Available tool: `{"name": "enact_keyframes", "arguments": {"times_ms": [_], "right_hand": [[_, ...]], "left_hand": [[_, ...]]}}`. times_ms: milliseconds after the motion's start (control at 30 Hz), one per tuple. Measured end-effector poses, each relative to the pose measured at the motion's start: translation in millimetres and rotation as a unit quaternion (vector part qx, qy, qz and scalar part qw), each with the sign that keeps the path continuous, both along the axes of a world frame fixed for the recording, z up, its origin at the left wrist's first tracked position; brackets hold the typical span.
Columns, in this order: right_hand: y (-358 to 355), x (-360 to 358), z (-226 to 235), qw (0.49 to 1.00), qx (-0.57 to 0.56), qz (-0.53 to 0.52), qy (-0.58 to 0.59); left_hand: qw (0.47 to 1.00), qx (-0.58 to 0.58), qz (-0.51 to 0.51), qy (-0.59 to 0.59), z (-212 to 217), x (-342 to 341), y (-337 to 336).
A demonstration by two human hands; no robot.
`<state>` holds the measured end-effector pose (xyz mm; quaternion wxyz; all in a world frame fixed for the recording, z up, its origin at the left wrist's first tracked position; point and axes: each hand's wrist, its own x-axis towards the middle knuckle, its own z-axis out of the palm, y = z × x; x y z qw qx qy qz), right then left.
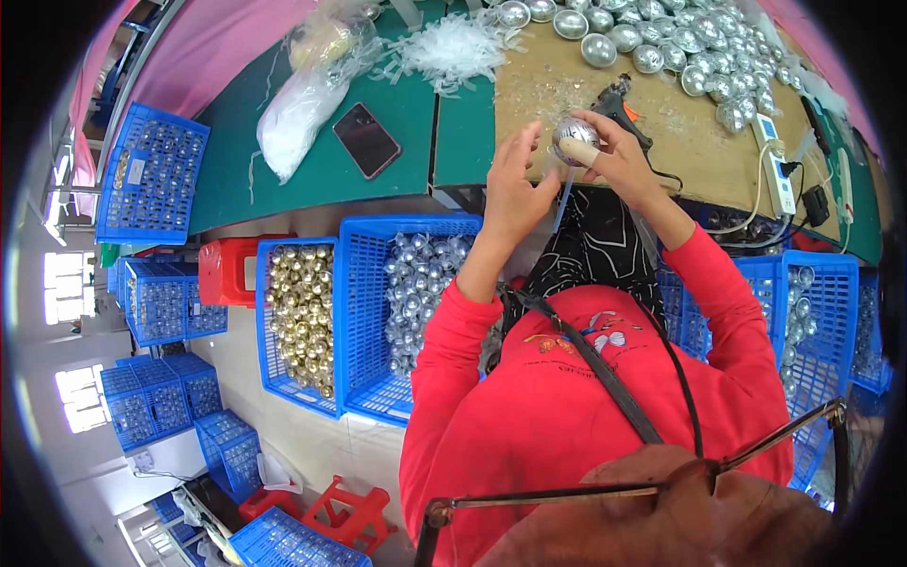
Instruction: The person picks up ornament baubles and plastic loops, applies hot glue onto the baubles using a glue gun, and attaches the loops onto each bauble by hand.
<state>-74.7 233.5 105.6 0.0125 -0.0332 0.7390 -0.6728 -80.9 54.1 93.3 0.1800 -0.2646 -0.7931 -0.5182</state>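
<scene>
My right hand [619, 165] is closed around a shiny silver ball ornament [574, 140] with dark markings, held over the near edge of the table. A finger of that hand has a pale covering on it. Below the ball hangs a thin translucent strip [564, 200]. To the left of the ball is my left hand [515, 184], its fingers apart and nothing visible in them. Just beyond my right hand, a black glue gun [616, 106] with an orange part lies on the brown board [539, 71].
Many silver balls [652, 42] cover the board's far side. White strips [453, 49], a plastic bag [298, 123] and a phone [367, 142] lie on the green table. A power strip [775, 170] with cables is at right. Blue crates [364, 312] of gold and silver balls stand below.
</scene>
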Motion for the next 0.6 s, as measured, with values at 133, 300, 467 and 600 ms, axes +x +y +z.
{"name": "enact_keyframes", "arguments": {"times_ms": [133,300,467,600], "right_hand": [[-14,10,-2,1.0,-0.013,-0.009,0.001],[-16,11,-14,1.0,-0.002,-0.001,-0.023],[-17,14,-26,0.999,-0.012,0.001,-0.04],[-17,11,-35,1.0,0.0,0.003,-0.017]], "left_hand": [[0.998,0.026,-0.007,-0.049,-14,2,-5],[0.998,-0.004,0.025,-0.063,-21,-1,-11],[0.996,-0.069,0.046,-0.019,-26,-2,-13],[0.991,-0.002,0.021,-0.132,-31,-6,-16]]}}
